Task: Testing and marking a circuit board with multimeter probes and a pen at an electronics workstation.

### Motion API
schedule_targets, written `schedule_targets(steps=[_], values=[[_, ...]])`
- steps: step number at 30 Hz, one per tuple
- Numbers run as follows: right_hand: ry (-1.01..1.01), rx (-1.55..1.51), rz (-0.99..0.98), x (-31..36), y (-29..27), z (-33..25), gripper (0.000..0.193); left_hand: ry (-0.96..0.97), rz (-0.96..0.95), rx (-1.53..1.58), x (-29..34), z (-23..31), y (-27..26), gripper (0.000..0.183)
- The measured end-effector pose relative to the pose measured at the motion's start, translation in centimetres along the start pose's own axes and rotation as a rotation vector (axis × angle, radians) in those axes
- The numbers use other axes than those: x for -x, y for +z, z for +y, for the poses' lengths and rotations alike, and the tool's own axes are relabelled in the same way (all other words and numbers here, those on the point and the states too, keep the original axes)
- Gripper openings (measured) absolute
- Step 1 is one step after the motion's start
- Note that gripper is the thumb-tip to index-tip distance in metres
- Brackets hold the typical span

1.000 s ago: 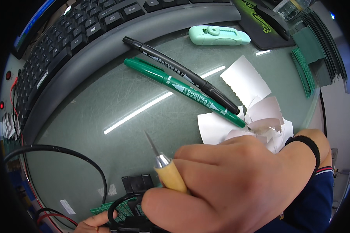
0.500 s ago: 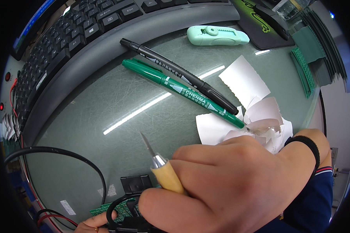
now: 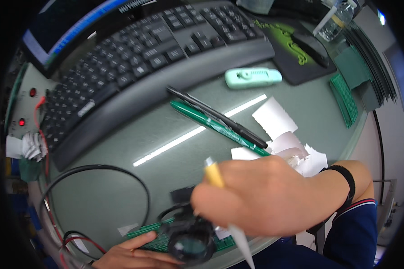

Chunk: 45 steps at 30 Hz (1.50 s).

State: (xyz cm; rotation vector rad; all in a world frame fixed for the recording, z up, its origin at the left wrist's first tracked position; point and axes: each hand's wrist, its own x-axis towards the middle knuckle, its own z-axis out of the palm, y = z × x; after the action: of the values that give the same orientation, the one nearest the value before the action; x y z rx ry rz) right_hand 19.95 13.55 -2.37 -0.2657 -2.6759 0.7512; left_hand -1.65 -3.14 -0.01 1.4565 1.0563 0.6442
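My right hand is closed around the yellow wooden handle of a craft knife; the silver collar sticks up past the fingers, and its blade is lost in blur. A white pointed thing slants down from beneath this hand; I cannot tell what it is. At the lower left my left hand lies with fingers stretched along a green circuit board. Over the board sits a black magnifier with a round lens, hiding part of the board and the left fingertips.
Green and black markers lie mid-table beside torn white paper. Behind them are a mint box cutter, a black keyboard and a mouse on its mat. A black cable loops at left. Green boards stand at right.
The view has shifted, showing more keyboard, circuit board and magnifier. My right hand still holds the knife, whose blade no longer shows clearly. More of my left hand shows.
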Motion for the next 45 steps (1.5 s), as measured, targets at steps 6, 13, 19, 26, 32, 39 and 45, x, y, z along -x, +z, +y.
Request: schedule_targets(steps=[6,13,19,26,32,39,45], values=[[0.131,-0.069,0.010,-1.0,-3.1,1.8,0.017,0.370,0.301,0.231,2.7,-0.7,0.0,0.056],[0.150,0.068,-0.064,-1.1,-6.2,2.8,0.016,0.237,0.862,-0.274,-1.6,-1.5,-4.8,0.056],[0.009,0.107,0.029,-1.4,-6.9,-1.4,0.021,0.038,0.711,-0.470,-2.6,-1.4,-5.7,0.048],[-0.388,0.254,-0.115,-2.9,2.2,-6.9,0.044,0.172,0.896,-0.343,-0.9,-1.5,-5.6,0.051],[-0.386,0.352,-0.249,-3.1,4.6,-8.1,0.045,0.275,0.955,-0.262,1.9,-2.3,-4.8,0.051],[-0.318,0.054,-0.085,-3.4,-2.2,-10.4,0.048,0.390,0.970,-0.081,3.4,-2.6,-5.2,0.051],[-0.168,-0.361,-0.024,-0.4,-3.5,-5.8,0.040,0.414,1.015,0.099,3.4,-2.0,-4.6,0.054]])
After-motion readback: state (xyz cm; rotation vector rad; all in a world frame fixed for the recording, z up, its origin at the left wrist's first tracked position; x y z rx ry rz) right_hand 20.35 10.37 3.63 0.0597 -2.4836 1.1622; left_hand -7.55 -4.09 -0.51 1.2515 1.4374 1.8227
